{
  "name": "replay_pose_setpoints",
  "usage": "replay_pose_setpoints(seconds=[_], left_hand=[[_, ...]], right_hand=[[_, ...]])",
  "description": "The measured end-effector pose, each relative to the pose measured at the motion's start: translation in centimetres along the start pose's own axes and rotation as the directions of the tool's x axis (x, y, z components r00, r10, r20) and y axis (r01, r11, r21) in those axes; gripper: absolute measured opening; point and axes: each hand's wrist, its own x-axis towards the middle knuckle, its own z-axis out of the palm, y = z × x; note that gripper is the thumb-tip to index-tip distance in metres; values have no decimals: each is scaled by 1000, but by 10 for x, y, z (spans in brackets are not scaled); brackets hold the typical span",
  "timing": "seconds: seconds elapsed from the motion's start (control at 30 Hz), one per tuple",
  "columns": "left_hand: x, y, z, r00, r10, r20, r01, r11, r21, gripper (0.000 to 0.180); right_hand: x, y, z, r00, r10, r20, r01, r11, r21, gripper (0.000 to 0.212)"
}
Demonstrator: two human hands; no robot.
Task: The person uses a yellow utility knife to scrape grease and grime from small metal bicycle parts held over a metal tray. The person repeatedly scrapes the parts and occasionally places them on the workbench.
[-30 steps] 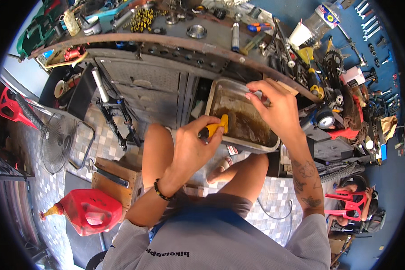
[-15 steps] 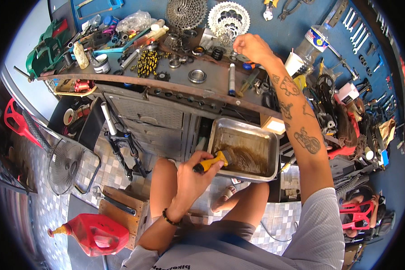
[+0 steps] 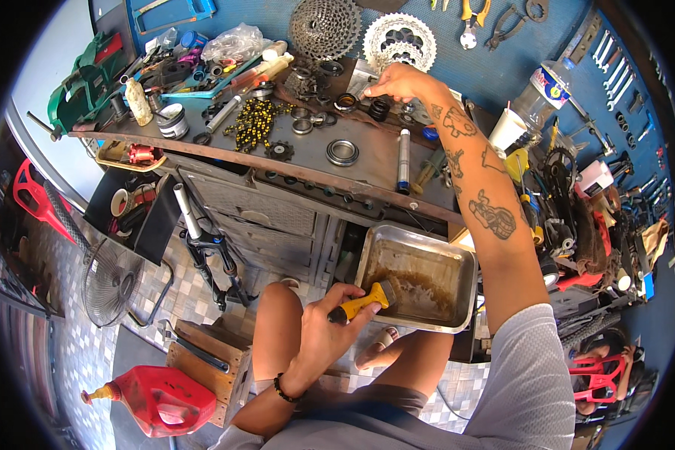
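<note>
My left hand (image 3: pixel 324 334) grips a brush (image 3: pixel 366 301) by its yellow handle. Its bristles reach down into the left side of a rectangular metal tray (image 3: pixel 442 259), where brown liquid wets the bottom. My right arm stretches over the workbench (image 3: pixel 300 161). At the back of the bench, the fingers of my right hand (image 3: pixel 403 81) are pinched together; what they hold, if anything, is too small to make out. Close by these fingertips lie a dark ring (image 3: pixel 346 102) and a black coil-like part (image 3: pixel 379 110).
On the bench lie a bearing ring (image 3: pixel 343 153), a black-and-yellow chain (image 3: pixel 255 124) and a silver tube (image 3: pixel 403 160). A white cup (image 3: pixel 507 129) stands right of my forearm. A bicycle fork (image 3: pixel 202 247), a fan (image 3: pixel 112 281) and a red jug (image 3: pixel 165 400) are at the left.
My right hand has moved left along the back of the bench, toward the dark ring. The brush stays in my left hand at the tray. The whole view has shifted slightly.
</note>
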Motion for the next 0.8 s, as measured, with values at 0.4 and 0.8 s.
replay_pose_setpoints(seconds=[0.4, 0.8], left_hand=[[0, -5, 3, 999, 41, -8, -41, 999, -11, 31], [-2, -7, 5, 998, 47, -39, -47, 999, -3, 33]], right_hand=[[3, 7, 2, 997, -19, 78, -2, 966, 257, 47], [2, -9, 8, 997, 63, 47, -72, 969, 235, 33]])
